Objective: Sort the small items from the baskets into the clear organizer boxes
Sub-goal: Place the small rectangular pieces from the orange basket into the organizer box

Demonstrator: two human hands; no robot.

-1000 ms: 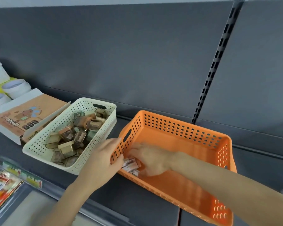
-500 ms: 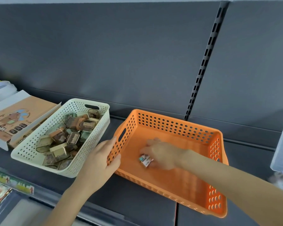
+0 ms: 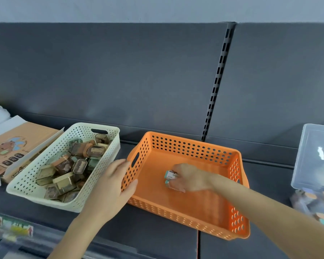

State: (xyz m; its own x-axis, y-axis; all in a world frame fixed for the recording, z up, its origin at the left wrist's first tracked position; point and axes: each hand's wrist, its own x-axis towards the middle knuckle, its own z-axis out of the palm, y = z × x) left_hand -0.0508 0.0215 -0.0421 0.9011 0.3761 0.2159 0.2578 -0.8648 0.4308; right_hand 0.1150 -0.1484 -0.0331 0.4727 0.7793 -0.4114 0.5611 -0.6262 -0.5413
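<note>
Left hand [image 3: 108,186] clamped on perforated orange plastic basket [image 3: 185,217] rim, apparently steadying it. Right hand [image 3: 189,177] inside, pinching small teal-capped items [image 3: 169,175], probably bound for clear lidded organizer box [image 3: 314,156].

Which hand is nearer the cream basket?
Left. The left hand grips the orange basket's side wall right beside the cream basket; the right hand is inside the orange basket, farther away.

A single wide-angle head camera looks forward and down from close above a dark grey shelf [image 3: 157,230], facing its grey back panel [image 3: 120,81]. The perforated orange plastic basket [image 3: 195,212] sits near centre frame, with both forearms entering from the bottom edge.
</note>
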